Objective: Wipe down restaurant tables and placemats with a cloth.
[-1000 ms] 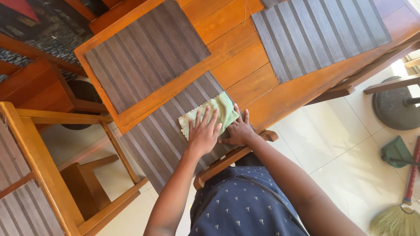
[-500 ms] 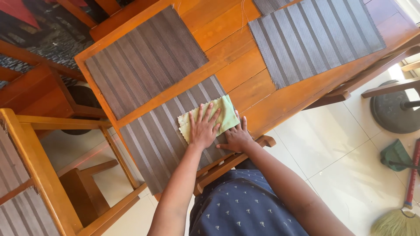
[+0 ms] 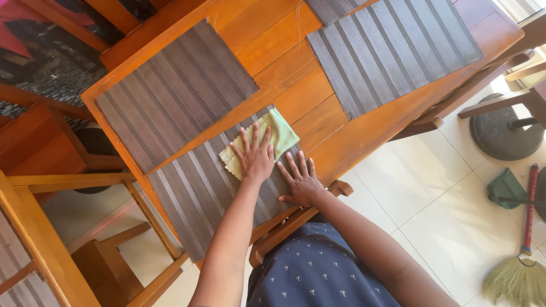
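Left hand (image 3: pixel 254 156) of mine lies flat, fingers spread, pressing the pale green, scallop-edged cleaning cloth (image 3: pixel 273 139) onto the grey-brown striped woven placemat (image 3: pixel 199 190) nearest me. Half of the cloth shows beyond my fingertips, toward the middle of the orange-brown plank wooden table (image 3: pixel 284 68); the rest is under my palm. Right hand (image 3: pixel 300 181) sits just beside it, also open and flat, fingers fanned, holding down the same placemat near the table's near edge, grasping nothing.

Compared with a second ago, the cloth sits further up the mat, away from the near edge and toward the table's centre, and my left arm is stretched longer. My right hand, which was close against the left and touching the cloth's edge, is now apart from it, planted on the bare mat. I judge this as a wiping stroke carried forward while the right hand stops the mat from sliding.

Further out, a second striped placemat (image 3: pixel 176 94) lies toward the far left corner and a third striped placemat (image 3: pixel 392 48) toward the right edge. A wooden chair (image 3: pixel 57 239) stands at the left side, and a straw broom with a red handle (image 3: pixel 520 250) lies on the pale tiled floor (image 3: pixel 432 199) to my right.
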